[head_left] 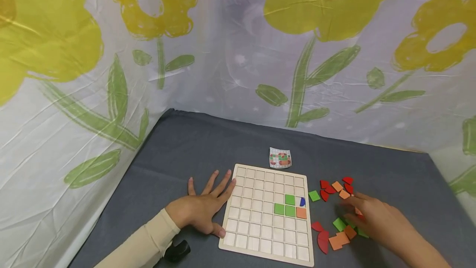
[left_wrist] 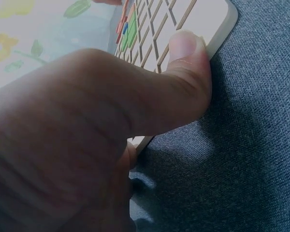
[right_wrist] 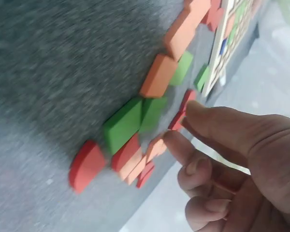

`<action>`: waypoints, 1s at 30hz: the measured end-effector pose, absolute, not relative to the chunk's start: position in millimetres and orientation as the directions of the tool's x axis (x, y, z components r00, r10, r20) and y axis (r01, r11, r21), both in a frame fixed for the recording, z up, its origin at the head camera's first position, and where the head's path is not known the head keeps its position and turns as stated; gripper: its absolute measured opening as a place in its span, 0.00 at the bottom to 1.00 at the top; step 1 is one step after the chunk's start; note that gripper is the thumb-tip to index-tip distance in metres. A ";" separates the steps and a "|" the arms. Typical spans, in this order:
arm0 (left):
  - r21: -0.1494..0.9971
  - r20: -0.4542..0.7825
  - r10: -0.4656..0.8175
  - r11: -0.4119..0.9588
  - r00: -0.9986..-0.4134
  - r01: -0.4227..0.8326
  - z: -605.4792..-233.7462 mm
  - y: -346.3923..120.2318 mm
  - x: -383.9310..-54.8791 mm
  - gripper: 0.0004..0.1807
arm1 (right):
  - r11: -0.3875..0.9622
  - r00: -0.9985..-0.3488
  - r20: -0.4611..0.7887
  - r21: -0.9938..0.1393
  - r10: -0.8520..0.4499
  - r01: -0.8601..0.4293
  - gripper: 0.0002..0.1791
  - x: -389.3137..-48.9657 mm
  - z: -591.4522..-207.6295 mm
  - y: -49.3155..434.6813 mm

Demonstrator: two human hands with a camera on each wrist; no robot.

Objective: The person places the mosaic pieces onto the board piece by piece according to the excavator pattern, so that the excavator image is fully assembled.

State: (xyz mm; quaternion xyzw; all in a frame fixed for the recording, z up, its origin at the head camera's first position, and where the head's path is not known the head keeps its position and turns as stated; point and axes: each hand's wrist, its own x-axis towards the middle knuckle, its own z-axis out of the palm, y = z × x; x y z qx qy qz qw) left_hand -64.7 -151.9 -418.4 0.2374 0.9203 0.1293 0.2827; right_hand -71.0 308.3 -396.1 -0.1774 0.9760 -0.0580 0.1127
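A pale wooden grid board (head_left: 255, 217) lies on the dark cloth. My left hand (head_left: 202, 210) is spread at its left side, fingertips and thumb on the rim; the left wrist view has the thumb (left_wrist: 188, 72) pressing near a corner. Set in the board's right part are green squares (head_left: 290, 211), an orange square (head_left: 301, 213) and a small blue piece (head_left: 302, 202). Over the loose pieces to the right hovers my right hand (head_left: 375, 216). In the right wrist view its thumb and index fingertip stand slightly apart, in front of red pieces (right_wrist: 176, 121) lying on the cloth.
A small printed pattern card (head_left: 280, 158) lies beyond the board. Loose orange squares (head_left: 339, 240), green squares (head_left: 314, 195) and red curved pieces (head_left: 323, 242) are scattered along the board's right side. A flower-printed curtain (head_left: 230, 73) hangs behind the table.
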 end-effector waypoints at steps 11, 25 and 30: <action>0.378 -0.453 0.515 0.850 -0.728 0.367 -418.9 -152.7 -62.4 0.72 | 0.929 -0.874 -0.322 -0.195 -0.365 -0.316 0.17 -68.0 -401.2 328.5; 0.371 -0.462 0.505 0.857 -0.729 0.358 -418.9 -151.5 -63.9 0.72 | 0.908 -0.872 -0.260 -0.186 -0.415 -0.376 0.17 -64.2 -408.2 322.2; 0.366 -0.470 0.501 0.860 -0.727 0.356 -418.8 -151.0 -63.4 0.73 | 0.904 -0.871 -0.250 -0.189 -0.423 -0.385 0.18 -63.3 -409.3 316.5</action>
